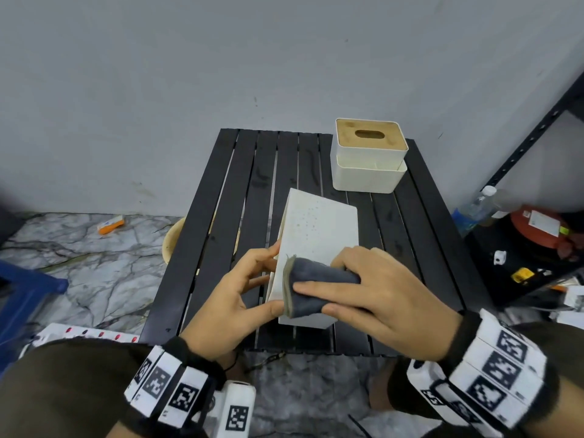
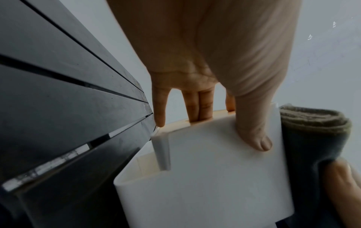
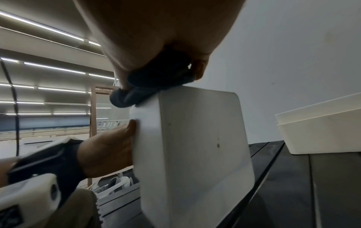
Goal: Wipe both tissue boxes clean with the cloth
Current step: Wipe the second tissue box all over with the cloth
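A white tissue box stands turned on its side on the black slatted table, its speckled face up. My left hand grips its near left end, thumb on one wall and fingers hooked over its open edge. My right hand holds a folded dark grey cloth and presses it onto the box's upper near edge, as the cloth also shows from the right wrist. A second tissue box, white with a wooden slotted lid, stands at the table's far right.
A grey wall stands behind the table. A black metal shelf with a bottle, a red container and small items stands to the right. A beige bowl sits on the marble floor left of the table, a blue crate farther left.
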